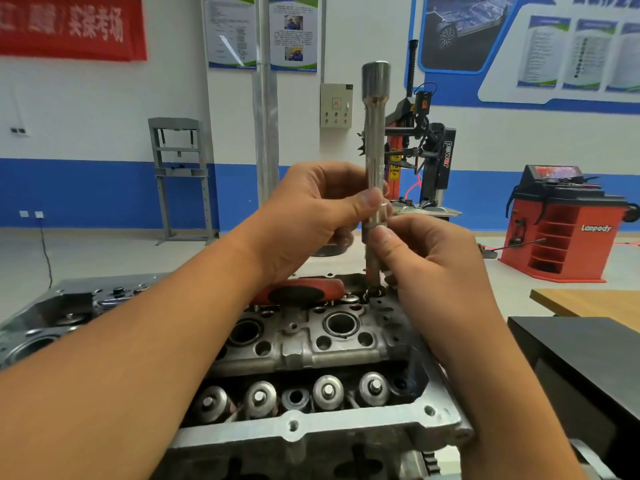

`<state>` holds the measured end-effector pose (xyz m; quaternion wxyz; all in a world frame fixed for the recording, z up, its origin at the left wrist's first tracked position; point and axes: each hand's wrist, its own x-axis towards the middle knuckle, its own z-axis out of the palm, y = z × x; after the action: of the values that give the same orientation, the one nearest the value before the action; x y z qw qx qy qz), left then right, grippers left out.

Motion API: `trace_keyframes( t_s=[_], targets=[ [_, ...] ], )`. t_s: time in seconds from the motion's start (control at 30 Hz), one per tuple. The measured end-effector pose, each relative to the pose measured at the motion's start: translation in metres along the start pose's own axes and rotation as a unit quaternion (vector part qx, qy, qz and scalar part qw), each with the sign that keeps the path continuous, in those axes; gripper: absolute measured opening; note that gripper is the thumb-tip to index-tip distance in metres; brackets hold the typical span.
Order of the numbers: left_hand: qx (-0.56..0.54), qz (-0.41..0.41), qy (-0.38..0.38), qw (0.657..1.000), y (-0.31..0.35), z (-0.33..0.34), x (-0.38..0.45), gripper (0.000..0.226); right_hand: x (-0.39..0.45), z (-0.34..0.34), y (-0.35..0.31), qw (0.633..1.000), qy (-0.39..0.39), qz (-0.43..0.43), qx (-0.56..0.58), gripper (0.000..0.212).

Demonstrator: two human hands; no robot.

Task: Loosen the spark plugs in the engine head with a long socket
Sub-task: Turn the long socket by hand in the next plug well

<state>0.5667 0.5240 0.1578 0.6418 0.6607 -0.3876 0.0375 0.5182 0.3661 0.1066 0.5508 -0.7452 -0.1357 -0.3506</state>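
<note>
Both pinching upright long socket (375, 140), left hand (311, 216), right hand (426, 268); could slip, drop onto engine head (311, 348).

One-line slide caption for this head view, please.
Both hands, left and right, hold an upright long steel socket above a grey aluminium engine head, red-handled ratchet lying behind.

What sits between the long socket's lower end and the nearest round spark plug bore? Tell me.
In the head view, only cast ribs and small bolt holes of the engine head separate the long socket from the bore; the red-handled tool lies to the left.
</note>
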Motion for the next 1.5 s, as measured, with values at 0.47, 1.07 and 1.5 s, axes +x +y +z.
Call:
trace_keyframes(
  t_s=[0.47, 1.07, 1.5],
  targets=[
    [0.007, 0.001, 0.024, 1.000, 0.0013, 0.0004, -0.0010, 0.025, -0.0005, 0.0000, -0.0001, 1.000, 0.008, 0.002, 0.000, 0.010],
    [-0.001, 0.001, 0.030, 1.000, 0.0015, 0.0028, -0.0001, 0.031, -0.0006, -0.0008, 0.0005, 1.000, -0.014, -0.022, -0.009, 0.006],
    [-0.003, -0.004, 0.015, 1.000, 0.0024, 0.0054, -0.0012, 0.020, -0.0006, 0.0007, 0.0006, 0.999, -0.012, -0.031, -0.021, 0.006]
  ],
)
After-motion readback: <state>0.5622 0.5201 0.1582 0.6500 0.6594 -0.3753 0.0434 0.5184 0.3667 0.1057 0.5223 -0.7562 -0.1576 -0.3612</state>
